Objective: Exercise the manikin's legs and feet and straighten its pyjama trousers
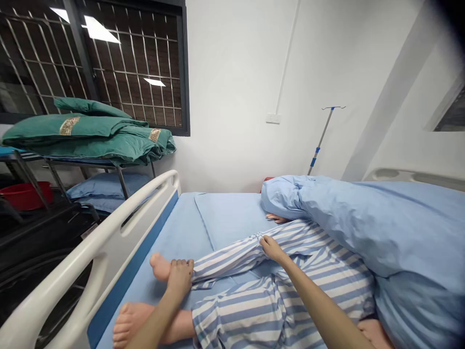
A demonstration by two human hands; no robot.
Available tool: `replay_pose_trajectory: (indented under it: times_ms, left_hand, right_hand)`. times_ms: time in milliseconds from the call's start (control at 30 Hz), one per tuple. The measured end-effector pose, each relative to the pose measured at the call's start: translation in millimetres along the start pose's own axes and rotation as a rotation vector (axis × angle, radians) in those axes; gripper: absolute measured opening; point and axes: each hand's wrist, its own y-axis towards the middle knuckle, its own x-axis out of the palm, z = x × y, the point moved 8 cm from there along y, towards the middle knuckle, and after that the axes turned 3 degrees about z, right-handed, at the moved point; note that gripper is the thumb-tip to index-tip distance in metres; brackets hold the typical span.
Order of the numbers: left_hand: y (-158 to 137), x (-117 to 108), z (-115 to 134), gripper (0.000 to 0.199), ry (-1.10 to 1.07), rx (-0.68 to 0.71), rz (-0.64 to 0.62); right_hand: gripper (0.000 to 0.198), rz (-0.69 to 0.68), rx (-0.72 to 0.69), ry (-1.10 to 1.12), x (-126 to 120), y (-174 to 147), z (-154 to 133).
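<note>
On the bed lies a figure that looks like a care manikin, in blue-and-white striped trousers (250, 310). My left hand (180, 277) is closed over the ankle of its far leg, beside the trouser hem; the far foot (159, 266) sticks out past my fingers. At about knee height of that leg, my right hand (271, 248) pinches a fold of the striped cloth. The near foot (132, 322) is bare and partly covered by my left forearm. A blue quilt (345, 218) hides the upper body, and one of the figure's hands (278, 218) shows below its edge.
A white bed end board (109, 237) stands at the left, with a wheelchair (43, 252) beyond it. Green folded bedding (105, 133) lies on a rack under the barred window. An IV pole (321, 140) rises behind the bed, near the wall.
</note>
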Motion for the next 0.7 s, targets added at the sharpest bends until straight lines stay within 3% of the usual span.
replay_pose_trajectory:
  times_ms: [133,267,367,467,567,700]
  left_hand:
    - [1,-1,-1,0.033,0.037,-0.002,0.053]
    - [-5,-2,-2,0.035,0.086,0.005,0.125]
    - [-14,-3,0,0.045,0.082,0.052,0.17]
    - [-30,-8,2,0.051,-0.052,0.063,0.268]
    - [-59,-11,10,0.045,-0.273,0.052,0.381]
    - [-97,3,45,0.054,-0.438,0.143,0.304]
  right_hand:
    - [0.018,-0.056,-0.016,-0.073,-4,-22,9]
    - [0.013,-0.132,0.028,-0.137,14,-56,22]
    - [0.012,-0.15,-0.006,-0.213,24,-69,16]
    - [0.016,-0.098,-0.044,-0.232,21,-72,2]
    - [0.016,-0.051,-0.076,-0.216,13,-82,-10]
    - [0.021,-0.019,-0.127,-0.178,1,-103,-19]
